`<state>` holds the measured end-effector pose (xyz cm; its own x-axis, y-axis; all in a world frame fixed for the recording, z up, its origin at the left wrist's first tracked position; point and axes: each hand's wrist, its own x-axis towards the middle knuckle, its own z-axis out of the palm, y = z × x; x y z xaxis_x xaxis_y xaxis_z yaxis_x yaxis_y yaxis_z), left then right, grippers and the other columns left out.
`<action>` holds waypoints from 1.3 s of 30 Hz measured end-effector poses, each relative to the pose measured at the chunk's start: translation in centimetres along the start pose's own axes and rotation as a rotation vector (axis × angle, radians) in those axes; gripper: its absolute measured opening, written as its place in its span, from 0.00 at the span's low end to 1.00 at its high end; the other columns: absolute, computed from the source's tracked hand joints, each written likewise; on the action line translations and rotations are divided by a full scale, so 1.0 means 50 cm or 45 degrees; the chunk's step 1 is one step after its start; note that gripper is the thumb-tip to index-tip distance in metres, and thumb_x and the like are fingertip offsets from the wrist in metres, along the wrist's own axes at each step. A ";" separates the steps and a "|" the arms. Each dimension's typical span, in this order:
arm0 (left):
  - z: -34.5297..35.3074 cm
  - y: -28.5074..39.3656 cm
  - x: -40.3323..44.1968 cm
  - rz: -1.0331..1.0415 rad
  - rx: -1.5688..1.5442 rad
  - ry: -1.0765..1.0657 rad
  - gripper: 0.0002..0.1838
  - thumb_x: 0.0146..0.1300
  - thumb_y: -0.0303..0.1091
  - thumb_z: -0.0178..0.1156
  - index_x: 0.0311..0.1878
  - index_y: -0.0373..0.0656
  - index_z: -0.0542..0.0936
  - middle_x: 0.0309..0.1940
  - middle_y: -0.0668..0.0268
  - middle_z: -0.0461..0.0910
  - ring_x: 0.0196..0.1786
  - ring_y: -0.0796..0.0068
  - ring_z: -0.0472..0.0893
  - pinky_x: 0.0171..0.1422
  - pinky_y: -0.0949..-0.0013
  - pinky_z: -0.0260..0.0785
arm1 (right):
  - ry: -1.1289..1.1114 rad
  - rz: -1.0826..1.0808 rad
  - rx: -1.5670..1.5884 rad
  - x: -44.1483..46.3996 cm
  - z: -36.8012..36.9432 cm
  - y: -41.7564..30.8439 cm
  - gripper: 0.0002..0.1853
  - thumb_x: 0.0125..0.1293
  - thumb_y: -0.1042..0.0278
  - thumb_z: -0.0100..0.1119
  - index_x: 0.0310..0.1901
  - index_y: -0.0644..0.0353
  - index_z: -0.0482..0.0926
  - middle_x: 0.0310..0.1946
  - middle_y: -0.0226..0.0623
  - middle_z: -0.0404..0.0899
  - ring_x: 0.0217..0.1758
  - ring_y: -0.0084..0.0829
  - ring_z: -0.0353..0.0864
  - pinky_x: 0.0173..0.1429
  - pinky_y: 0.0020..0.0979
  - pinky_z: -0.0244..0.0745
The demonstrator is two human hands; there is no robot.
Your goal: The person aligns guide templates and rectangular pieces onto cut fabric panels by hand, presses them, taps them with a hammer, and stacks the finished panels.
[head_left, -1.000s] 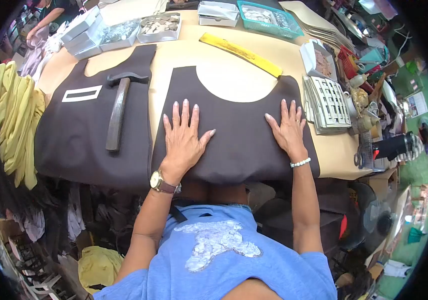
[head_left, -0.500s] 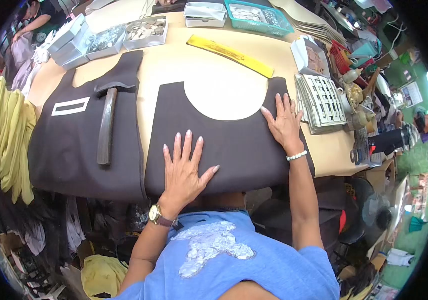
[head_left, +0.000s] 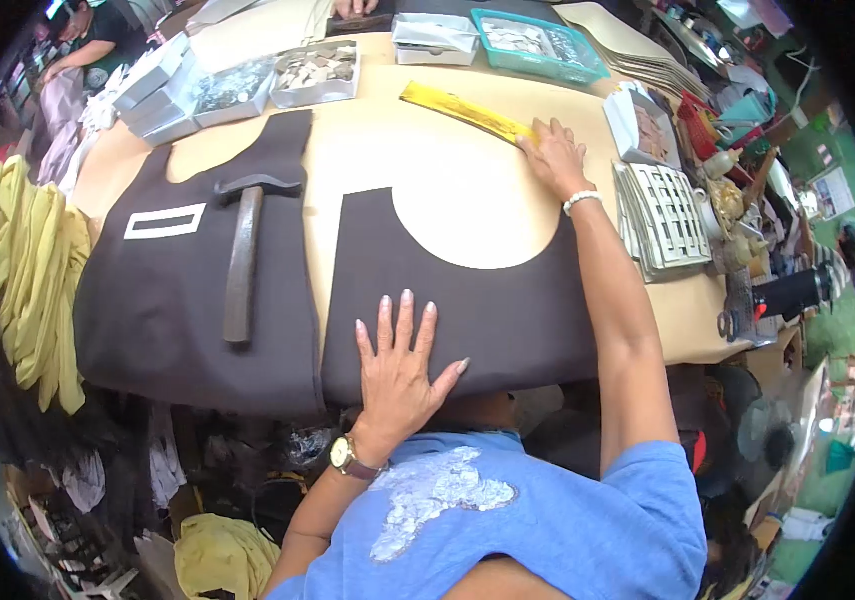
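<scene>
My left hand (head_left: 401, 378) lies flat with fingers spread on a dark cloth panel (head_left: 488, 315) that has a deep curved neckline. At the far side of this panel, my right hand (head_left: 556, 162) has its bent fingers around the right end of a yellow ruler (head_left: 463, 112); that end is hidden under the hand. To the left lies a second dark panel (head_left: 158, 310) with a white rectangular frame (head_left: 165, 221) on it. A hammer (head_left: 243, 265) rests on that second panel, its head toward the far side.
White boxes (head_left: 313, 98) of small pieces and a teal basket (head_left: 596, 72) line the far side. Stacked pale templates (head_left: 663, 215) lie at right. Yellow cloths (head_left: 8, 270) hang at left. Another person's hand (head_left: 356, 8) shows at the far edge.
My right hand has left the cloth panel's right shoulder and reached away to the yellow ruler's right end. My left hand stays flat on the panel. The whole view has shifted slightly.
</scene>
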<state>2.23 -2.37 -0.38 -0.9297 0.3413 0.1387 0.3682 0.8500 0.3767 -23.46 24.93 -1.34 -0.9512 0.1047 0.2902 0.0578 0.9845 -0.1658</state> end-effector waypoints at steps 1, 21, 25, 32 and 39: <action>0.000 0.000 -0.001 -0.004 -0.007 0.001 0.39 0.59 0.57 0.55 0.68 0.42 0.63 0.71 0.49 0.52 0.73 0.45 0.49 0.69 0.34 0.39 | -0.089 -0.013 0.023 0.012 -0.001 0.003 0.24 0.64 0.47 0.51 0.54 0.56 0.73 0.59 0.44 0.68 0.66 0.45 0.62 0.63 0.60 0.55; 0.016 -0.004 -0.007 -0.003 -0.156 0.481 0.58 0.49 0.40 0.70 0.71 0.31 0.39 0.72 0.42 0.42 0.74 0.42 0.43 0.74 0.44 0.37 | 0.191 -0.286 0.415 -0.362 -0.229 -0.023 0.12 0.58 0.68 0.62 0.42 0.65 0.77 0.37 0.42 0.78 0.44 0.40 0.77 0.50 0.36 0.70; -0.006 -0.008 -0.008 -0.105 -0.077 0.384 0.52 0.53 0.41 0.67 0.71 0.30 0.44 0.71 0.45 0.46 0.74 0.46 0.46 0.74 0.45 0.40 | 0.294 0.209 0.462 -0.453 -0.210 -0.004 0.15 0.59 0.70 0.60 0.46 0.66 0.77 0.37 0.43 0.79 0.43 0.41 0.78 0.51 0.38 0.70; -0.022 -0.026 -0.011 -0.200 -0.077 0.378 0.40 0.56 0.36 0.63 0.68 0.32 0.56 0.59 0.48 0.69 0.67 0.49 0.62 0.71 0.50 0.49 | 0.300 0.480 0.491 -0.499 -0.197 -0.007 0.14 0.62 0.71 0.58 0.48 0.67 0.77 0.33 0.44 0.80 0.40 0.39 0.78 0.50 0.37 0.71; 0.002 -0.048 0.018 -0.163 -0.113 0.399 0.35 0.59 0.34 0.61 0.67 0.33 0.59 0.60 0.46 0.67 0.64 0.48 0.65 0.69 0.52 0.53 | 0.401 0.537 0.872 -0.474 -0.146 0.029 0.15 0.63 0.71 0.57 0.50 0.69 0.75 0.36 0.43 0.81 0.42 0.32 0.80 0.50 0.32 0.73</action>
<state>0.53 -4.07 -1.23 -0.9314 0.0827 0.3544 0.2588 0.8351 0.4854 1.36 24.93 -1.57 -0.7570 0.5764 0.3077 0.0954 0.5635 -0.8206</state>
